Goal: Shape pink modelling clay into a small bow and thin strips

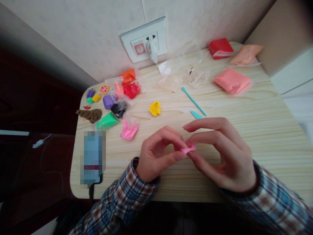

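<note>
A small flattened piece of pink modelling clay (188,149) is pinched between both hands above the front part of the table. My left hand (158,153) grips its left end between thumb and fingers. At its right end, the thumb and a finger of my right hand (227,156) hold it, while another finger is raised apart. Just beyond my right hand lies a turquoise modelling knife (196,115), partly hidden by the fingers. A thin turquoise modelling stick (194,101) rests behind it. Farther off, to the left, sits a yellow clay piece (155,108).
Bagged clay, including a green pack (107,121) and an open pink pack (129,130), lies left with a brown coiled clay shape (90,115). A blurred-out phone (93,156) is at the left edge. Salmon (232,81) and red packs (220,48) sit back right. Clear wrappers (181,80) lie near the wall socket (145,42).
</note>
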Action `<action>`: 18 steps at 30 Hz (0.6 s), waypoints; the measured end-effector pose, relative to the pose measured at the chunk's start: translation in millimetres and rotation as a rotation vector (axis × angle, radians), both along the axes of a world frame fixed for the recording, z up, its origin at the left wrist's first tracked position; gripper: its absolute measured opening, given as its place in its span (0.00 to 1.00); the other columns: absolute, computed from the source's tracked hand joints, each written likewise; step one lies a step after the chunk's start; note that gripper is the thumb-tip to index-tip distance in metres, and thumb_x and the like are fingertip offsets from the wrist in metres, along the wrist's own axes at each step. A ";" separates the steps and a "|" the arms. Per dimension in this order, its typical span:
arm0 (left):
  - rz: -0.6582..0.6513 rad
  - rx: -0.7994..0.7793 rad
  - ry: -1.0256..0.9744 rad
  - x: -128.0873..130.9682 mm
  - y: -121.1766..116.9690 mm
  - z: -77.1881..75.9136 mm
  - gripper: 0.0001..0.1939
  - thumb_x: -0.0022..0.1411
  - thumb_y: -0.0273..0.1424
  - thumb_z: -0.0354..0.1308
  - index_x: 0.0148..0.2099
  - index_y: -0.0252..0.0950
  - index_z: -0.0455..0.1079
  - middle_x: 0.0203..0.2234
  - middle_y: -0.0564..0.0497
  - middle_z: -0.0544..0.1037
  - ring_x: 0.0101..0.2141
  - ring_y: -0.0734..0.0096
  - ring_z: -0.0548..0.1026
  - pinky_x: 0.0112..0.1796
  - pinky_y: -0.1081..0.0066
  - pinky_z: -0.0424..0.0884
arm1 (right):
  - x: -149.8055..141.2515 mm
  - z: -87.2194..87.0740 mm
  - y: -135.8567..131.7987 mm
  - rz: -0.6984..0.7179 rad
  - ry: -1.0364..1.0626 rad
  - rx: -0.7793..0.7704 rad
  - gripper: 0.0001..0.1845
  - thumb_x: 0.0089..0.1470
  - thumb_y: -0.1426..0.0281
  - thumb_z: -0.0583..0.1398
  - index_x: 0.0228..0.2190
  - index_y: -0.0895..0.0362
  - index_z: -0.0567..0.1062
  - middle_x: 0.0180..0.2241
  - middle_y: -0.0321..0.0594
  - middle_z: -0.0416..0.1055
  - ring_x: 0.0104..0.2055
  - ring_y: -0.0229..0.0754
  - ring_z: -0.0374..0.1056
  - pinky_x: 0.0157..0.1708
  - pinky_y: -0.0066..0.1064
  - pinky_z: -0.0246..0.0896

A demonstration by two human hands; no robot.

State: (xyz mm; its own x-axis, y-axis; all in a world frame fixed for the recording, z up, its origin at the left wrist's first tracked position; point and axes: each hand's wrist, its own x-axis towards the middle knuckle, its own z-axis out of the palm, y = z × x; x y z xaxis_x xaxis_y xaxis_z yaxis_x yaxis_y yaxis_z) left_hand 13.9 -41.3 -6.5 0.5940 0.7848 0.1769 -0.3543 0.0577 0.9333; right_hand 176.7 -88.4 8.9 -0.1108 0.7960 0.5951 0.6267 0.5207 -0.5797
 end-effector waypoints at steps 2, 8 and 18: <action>-0.033 -0.070 -0.027 0.6 0.5 -0.3 0.07 0.56 0.30 0.64 0.39 0.37 0.73 0.31 0.52 0.72 0.31 0.76 0.71 0.33 0.76 0.71 | 0.5 0.4 -0.3 0.006 -0.001 0.000 0.04 0.53 0.74 0.58 0.34 0.56 0.69 0.39 0.43 0.71 0.42 0.43 0.69 0.38 0.38 0.65; -0.105 -0.213 -0.089 2.4 1.9 0.4 0.04 0.58 0.30 0.62 0.36 0.36 0.73 0.28 0.53 0.72 0.30 0.78 0.72 0.33 0.78 0.70 | -0.4 1.0 -1.5 0.023 0.011 0.006 0.06 0.55 0.75 0.57 0.36 0.54 0.68 0.39 0.42 0.70 0.42 0.42 0.68 0.38 0.39 0.64; -0.092 -0.266 -0.084 3.3 2.1 1.2 0.06 0.56 0.31 0.64 0.32 0.35 0.71 0.26 0.54 0.71 0.30 0.77 0.71 0.33 0.76 0.69 | -0.6 0.3 -1.0 0.043 -0.007 0.008 0.05 0.55 0.75 0.58 0.37 0.57 0.69 0.39 0.43 0.71 0.43 0.41 0.68 0.39 0.37 0.63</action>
State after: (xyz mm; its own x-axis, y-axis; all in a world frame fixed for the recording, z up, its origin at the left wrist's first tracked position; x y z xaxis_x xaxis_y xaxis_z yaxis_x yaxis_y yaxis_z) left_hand 17.1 -39.2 -5.3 0.6567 0.7538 0.0238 -0.4114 0.3317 0.8490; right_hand 176.1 -89.4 9.2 -0.1492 0.7857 0.6003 0.6072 0.5520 -0.5715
